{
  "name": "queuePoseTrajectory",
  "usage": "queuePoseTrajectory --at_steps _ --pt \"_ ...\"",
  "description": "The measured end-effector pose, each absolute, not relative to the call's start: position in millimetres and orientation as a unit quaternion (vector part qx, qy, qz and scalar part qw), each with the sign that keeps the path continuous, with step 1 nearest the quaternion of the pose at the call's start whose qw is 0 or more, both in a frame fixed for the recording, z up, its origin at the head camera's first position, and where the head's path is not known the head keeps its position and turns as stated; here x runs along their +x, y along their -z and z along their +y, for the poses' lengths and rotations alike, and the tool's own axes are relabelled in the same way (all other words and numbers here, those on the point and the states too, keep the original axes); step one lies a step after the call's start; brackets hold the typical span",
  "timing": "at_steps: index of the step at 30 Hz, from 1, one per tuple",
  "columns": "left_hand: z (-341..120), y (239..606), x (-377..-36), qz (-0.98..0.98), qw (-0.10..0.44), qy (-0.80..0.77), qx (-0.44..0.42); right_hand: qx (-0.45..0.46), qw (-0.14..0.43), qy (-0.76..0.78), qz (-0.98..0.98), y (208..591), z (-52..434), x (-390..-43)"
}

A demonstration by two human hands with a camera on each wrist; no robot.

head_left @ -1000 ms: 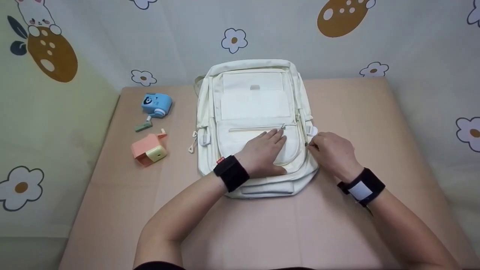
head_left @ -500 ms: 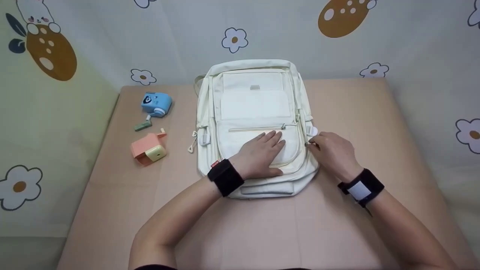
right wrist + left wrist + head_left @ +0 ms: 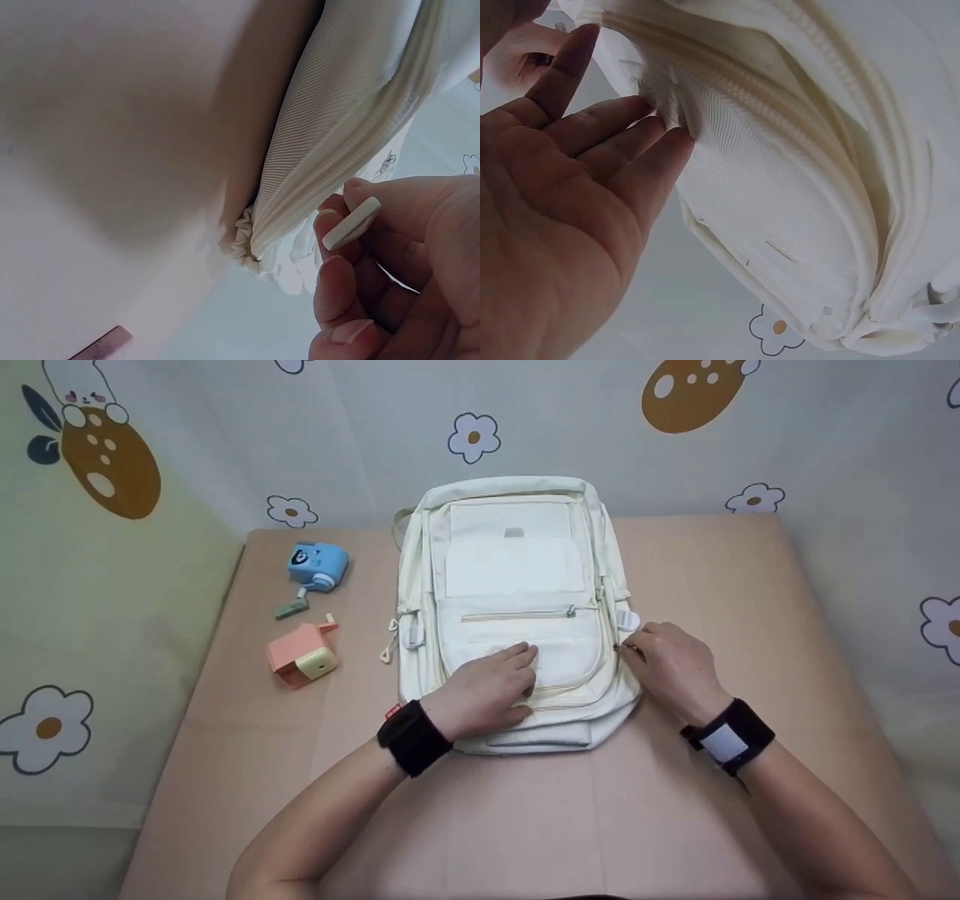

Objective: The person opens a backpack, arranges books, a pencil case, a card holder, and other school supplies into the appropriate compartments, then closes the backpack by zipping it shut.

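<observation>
A cream backpack (image 3: 516, 568) lies flat with its front pockets facing up. My right hand (image 3: 671, 667) is at the bag's right edge. In the right wrist view its thumb and finger pinch a flat cream zipper pull (image 3: 352, 223) beside the bag's side panel. My left hand (image 3: 484, 690) lies over the lower front pocket, fingers extended. In the left wrist view those fingertips (image 3: 679, 142) are right at the pocket fabric, below a curved zipper seam (image 3: 757, 97). A short horizontal zipper (image 3: 517, 616) crosses the front above the left hand.
Left of the bag are a blue crank-handled box (image 3: 319, 564) with a round dark print, a small green piece (image 3: 291, 608) and a pink and yellow crank-handled box (image 3: 300, 651). Flower-printed cloth (image 3: 375, 442) surrounds the table (image 3: 697, 577). A looped pull (image 3: 387, 651) hangs at the bag's left side.
My left hand has slid left and towards me across the front pocket. The right hand keeps its pinch at the bag's right edge, almost in the same place.
</observation>
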State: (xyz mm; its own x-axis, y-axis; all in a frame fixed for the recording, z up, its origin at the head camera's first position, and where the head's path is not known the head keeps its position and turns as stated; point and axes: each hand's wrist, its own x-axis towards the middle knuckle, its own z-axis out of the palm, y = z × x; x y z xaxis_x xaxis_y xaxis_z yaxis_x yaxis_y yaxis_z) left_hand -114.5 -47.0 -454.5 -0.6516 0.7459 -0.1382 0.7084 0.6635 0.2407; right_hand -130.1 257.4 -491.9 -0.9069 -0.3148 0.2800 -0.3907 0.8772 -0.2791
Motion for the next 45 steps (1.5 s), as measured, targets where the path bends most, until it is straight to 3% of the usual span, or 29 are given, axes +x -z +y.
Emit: queuePoseTrajectory --at_steps 24,45 --pt "-44 459 -114 0.901 0.084 -0.065 0.421 0.249 0.100 -0.097 -0.959 470 245 -93" --pt "-62 460 -109 0.903 0.086 -0.097 0.410 0.222 0.108 -0.122 -0.961 467 245 -94"
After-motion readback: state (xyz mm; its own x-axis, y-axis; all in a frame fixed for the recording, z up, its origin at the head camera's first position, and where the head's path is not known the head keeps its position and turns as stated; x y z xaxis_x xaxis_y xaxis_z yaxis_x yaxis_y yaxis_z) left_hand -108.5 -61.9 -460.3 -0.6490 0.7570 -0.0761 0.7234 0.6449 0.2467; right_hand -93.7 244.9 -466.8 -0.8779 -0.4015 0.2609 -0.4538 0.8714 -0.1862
